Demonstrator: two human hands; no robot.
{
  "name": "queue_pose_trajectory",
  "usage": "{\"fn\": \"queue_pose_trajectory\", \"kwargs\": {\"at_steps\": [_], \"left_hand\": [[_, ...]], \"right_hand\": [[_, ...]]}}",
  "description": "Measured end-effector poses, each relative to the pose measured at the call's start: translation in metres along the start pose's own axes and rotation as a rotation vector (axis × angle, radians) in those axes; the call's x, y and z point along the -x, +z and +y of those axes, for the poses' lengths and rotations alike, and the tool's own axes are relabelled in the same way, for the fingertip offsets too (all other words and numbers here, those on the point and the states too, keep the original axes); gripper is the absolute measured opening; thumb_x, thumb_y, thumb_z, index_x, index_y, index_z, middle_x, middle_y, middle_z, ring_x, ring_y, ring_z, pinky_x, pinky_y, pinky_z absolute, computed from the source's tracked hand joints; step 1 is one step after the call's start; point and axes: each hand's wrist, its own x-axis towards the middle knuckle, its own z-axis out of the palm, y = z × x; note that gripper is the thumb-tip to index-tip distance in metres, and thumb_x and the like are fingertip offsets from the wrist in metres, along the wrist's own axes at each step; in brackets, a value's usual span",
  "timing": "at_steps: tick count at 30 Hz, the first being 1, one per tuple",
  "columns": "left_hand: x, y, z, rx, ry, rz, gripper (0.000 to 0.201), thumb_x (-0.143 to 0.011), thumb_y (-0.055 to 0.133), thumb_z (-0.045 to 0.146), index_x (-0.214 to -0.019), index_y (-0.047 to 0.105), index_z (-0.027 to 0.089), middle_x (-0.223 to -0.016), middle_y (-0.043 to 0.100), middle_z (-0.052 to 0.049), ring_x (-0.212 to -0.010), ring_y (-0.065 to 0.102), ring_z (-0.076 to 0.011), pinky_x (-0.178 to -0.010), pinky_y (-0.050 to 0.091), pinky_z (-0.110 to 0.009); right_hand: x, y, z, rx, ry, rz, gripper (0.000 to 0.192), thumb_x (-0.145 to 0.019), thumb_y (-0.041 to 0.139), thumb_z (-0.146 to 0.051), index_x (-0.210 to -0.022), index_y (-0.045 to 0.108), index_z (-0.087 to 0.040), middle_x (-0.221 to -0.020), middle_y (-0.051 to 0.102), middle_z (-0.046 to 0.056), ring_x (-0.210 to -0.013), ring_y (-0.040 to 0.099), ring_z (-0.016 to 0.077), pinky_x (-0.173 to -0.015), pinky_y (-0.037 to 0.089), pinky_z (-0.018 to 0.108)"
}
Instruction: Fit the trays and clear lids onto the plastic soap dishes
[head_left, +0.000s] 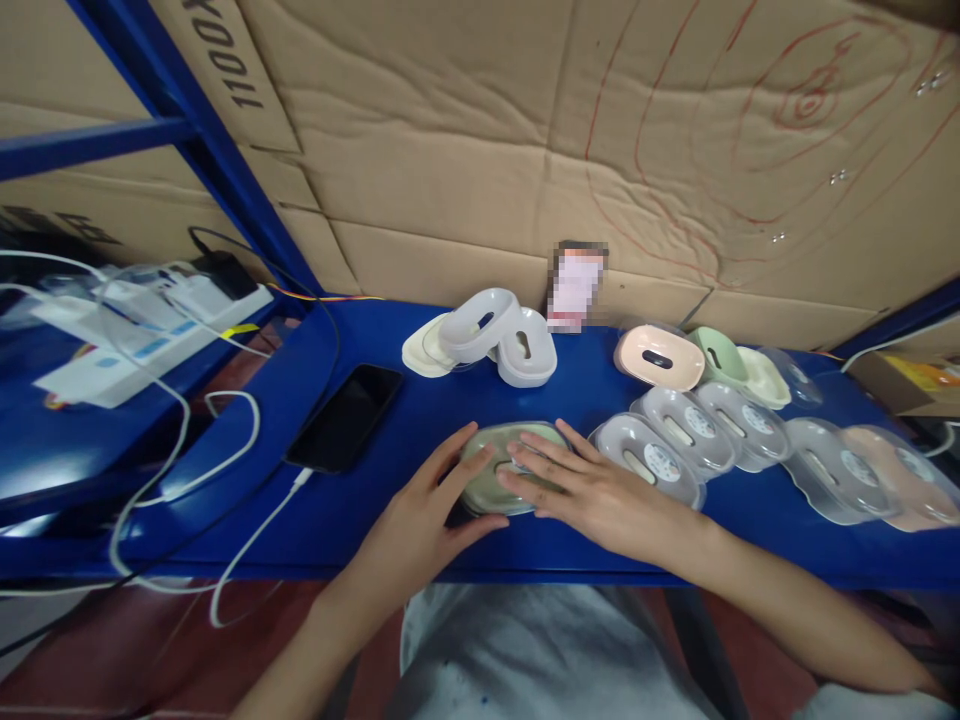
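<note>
Near table edge: left hand clasping, right hand spread atop green box; room leftward.

On the blue bench, the left grip and right grip touch a green case, fingers spread. A dark phone lies leftward; clear-covered grey cases sit rightward.
</note>
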Motion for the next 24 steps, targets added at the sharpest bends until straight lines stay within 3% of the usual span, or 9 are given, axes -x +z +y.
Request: {"fn": "queue_pose_trajectory", "kwargs": {"at_steps": [8,13,19,24], "left_hand": [[0.0053,0.0015,-0.0016,-0.065,0.068,0.071,0.065,-0.099,0.073,0.048,-0.157,0.051,0.029,-0.162,0.054,-0.015,-0.14,0.065,-0.0323,-0.107,0.064,-0.045],[0.0024,0.0004,0.0013,-0.046,0.023,0.023,0.063,-0.097,0.078,0.044,-0.154,0.054,0.029,-0.165,0.051,-0.014,-0.142,0.063,-0.0326,-0.106,0.064,-0.044],[-0.0022,-0.0002,0.0024,-0.033,-0.006,-0.03,0.071,-0.099,0.076,0.04,-0.161,0.043,0.03,-0.168,0.047,-0.016,-0.147,0.059,-0.033,-0.111,0.061,-0.048],[-0.0026,0.0002,0.0024,-0.034,-0.007,-0.056,0.076,-0.101,0.073,0.039,-0.167,0.035,0.034,-0.171,0.042,-0.014,-0.152,0.053,-0.0337,-0.114,0.058,-0.05]], "right_hand": [[0.0005,-0.0067,-0.0009,-0.021,-0.062,-0.013,0.073,-0.102,0.055,-0.004,-0.169,0.034,-0.024,-0.176,0.032,0.007,-0.167,0.023,0.0237,-0.134,0.022,0.063],[0.0003,-0.0057,-0.0026,-0.063,-0.058,-0.036,0.069,-0.106,0.049,-0.006,-0.17,0.033,-0.028,-0.178,0.029,0.004,-0.167,0.017,0.0211,-0.135,0.015,0.063],[-0.0015,-0.0004,-0.0065,-0.093,0.032,0.0,0.078,-0.1,0.047,0.006,-0.169,0.035,-0.028,-0.178,0.024,0.013,-0.167,0.019,0.0242,-0.134,0.019,0.065],[-0.0045,-0.0061,-0.0086,-0.134,0.088,0.025,0.065,-0.108,0.052,-0.012,-0.17,0.035,-0.025,-0.177,0.03,0.015,-0.166,0.022,0.0248,-0.134,0.025,0.061]]}}
